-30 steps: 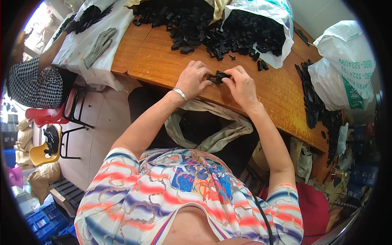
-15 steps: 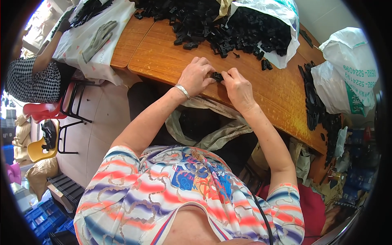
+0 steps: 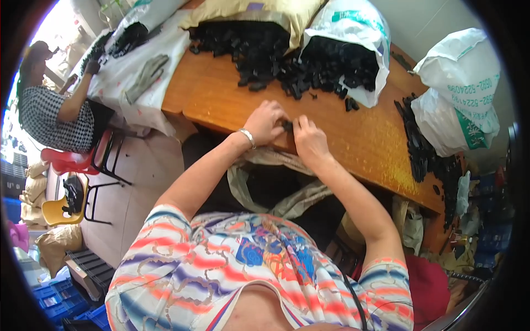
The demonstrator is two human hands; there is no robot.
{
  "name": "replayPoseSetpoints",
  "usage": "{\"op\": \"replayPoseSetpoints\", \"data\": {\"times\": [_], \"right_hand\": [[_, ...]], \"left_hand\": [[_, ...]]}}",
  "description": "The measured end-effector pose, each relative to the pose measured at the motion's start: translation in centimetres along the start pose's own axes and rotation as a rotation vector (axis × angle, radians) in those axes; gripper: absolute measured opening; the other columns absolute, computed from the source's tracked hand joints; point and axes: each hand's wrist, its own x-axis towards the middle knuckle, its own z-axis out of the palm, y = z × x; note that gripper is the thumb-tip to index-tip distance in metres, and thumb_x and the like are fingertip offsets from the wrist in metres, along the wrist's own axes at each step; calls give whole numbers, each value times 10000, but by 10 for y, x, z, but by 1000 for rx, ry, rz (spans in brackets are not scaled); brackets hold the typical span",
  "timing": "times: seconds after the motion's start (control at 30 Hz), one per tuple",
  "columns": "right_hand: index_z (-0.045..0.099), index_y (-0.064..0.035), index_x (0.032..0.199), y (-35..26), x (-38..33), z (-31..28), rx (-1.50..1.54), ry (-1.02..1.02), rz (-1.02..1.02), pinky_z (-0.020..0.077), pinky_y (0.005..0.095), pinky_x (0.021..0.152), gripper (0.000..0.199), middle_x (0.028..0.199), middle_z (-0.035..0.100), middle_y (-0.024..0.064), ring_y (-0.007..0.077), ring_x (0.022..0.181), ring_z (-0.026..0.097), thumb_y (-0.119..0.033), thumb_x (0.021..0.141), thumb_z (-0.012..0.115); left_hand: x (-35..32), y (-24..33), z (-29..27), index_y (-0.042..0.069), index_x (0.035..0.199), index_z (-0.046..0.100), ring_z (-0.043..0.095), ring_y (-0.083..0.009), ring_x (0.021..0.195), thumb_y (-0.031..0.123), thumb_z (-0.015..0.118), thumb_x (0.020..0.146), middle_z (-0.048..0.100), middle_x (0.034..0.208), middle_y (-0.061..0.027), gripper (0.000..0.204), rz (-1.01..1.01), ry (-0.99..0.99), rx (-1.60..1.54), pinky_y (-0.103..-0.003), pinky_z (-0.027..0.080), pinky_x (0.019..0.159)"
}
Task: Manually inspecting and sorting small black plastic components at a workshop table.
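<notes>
holds a small black plastic part (image 3: 287, 126) near the front edge of a brown wooden counter (image 3: 359, 146). pinches with thumb and fingers bent nearly together, with the left hand (image 3: 269, 122) at one side and the right hand (image 3: 310, 138) at the other. shows, beyond both, a loose heap of black plastic pieces (image 3: 259, 66), spilling from a tan paper sack (image 3: 226, 12) and a white plastic bag (image 3: 343, 28). shows, at right, long black plastic strips (image 3: 414, 149) beside an upright white plastic sack (image 3: 455, 77).
</notes>
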Motion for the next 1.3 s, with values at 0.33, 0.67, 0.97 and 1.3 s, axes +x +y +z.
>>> {"op": "replayPoseSetpoints", "data": {"times": [0.33,0.67,0.97,1.3], "right_hand": [[627,-66,1123,-52,-86,-17,605,-236,109,532,415,674,368,1000,612,118,339,844,650,-138,779,737],[685,-44,878,92,-44,-5,473,217,401,515,443,728,113,861,646,166,355,822,638,-128,803,676],[640,-23,1001,148,15,19,73,-5,754,519,439,800,276,917,667,166,332,919,655,-226,832,717],[653,-11,782,118,11,-3,793,-260,1144,536,440,748,206,790,700,185,355,796,682,-199,864,636]], "left_hand": [[63,-8,-18,91,1057,622,590,-310,1028,66,603,836,607,1027,-141,223,-76,-87,356,-400,516,853],[43,6,-12,54,804,589,578,-301,894,162,706,800,586,889,-110,159,-140,-12,227,-397,493,763],[-3,32,-6,47,977,585,562,-301,924,14,697,741,613,937,-97,263,-43,10,-53,-383,487,807],[-1,33,-5,51,1084,601,562,-293,938,15,686,746,617,954,-102,350,-86,40,-98,-372,488,824]]}}
